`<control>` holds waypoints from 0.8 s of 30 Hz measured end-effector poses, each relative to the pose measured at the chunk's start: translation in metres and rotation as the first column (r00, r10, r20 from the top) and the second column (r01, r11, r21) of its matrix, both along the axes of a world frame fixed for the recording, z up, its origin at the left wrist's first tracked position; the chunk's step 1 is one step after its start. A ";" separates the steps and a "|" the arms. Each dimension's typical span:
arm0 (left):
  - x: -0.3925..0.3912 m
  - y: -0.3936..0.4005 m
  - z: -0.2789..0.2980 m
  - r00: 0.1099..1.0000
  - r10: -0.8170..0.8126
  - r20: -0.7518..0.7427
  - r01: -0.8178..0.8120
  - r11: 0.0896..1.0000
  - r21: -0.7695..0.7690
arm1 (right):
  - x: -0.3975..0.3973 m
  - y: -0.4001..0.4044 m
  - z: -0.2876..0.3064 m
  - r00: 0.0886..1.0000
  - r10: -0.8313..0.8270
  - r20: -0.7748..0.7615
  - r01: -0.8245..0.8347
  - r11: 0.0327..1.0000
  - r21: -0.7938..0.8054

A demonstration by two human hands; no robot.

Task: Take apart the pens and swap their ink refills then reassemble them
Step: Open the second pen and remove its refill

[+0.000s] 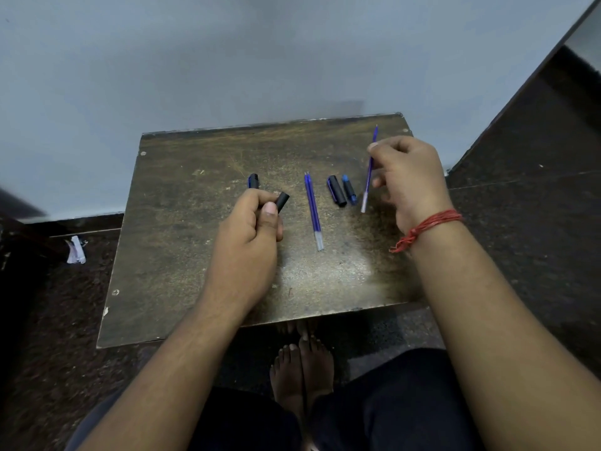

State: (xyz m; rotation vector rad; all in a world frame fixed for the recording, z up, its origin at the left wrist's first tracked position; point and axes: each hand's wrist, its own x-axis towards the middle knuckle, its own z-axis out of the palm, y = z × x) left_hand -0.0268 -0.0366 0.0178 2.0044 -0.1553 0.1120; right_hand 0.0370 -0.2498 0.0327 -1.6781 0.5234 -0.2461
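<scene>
Right hand pinches a thin blue ink refill between thumb and fingertips near mid-length — long axis near vertical, writing tip up and away, clear end down over the worn brown wooden table. Left hand is fisted around a black pen barrel, open end poking out toward upper right. Two more blue refills lie side by side between the hands — tips away.

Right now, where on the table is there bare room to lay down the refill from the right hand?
Bare: the near strip between the hands and the table's front edge, the whole left side, and the far band behind the parts. Crowded: the middle, where two refills, a cap and a blue piece lie between the left hand and right hand.
</scene>
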 end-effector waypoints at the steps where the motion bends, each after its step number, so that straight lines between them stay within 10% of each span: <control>1: 0.000 0.000 0.000 1.000 0.001 -0.001 -0.001 1.000 0.002 | 0.001 -0.004 -0.002 1.000 0.014 -0.021 -0.017 0.985 -0.171; 4: 0.000 0.000 0.000 1.000 0.001 -0.003 -0.001 1.000 0.001 | 0.000 -0.017 -0.008 0.989 0.036 -0.145 -0.116 0.801 -0.588; 9: 0.000 -0.001 -0.001 1.000 -0.008 0.000 0.008 1.000 -0.006 | 0.001 -0.018 -0.016 0.945 0.040 -0.325 -0.285 0.589 -0.756; 24: 0.000 0.000 0.000 1.000 0.000 -0.018 0.000 1.000 -0.020 | -0.002 -0.015 -0.010 0.977 0.048 -0.207 -0.191 0.629 -0.754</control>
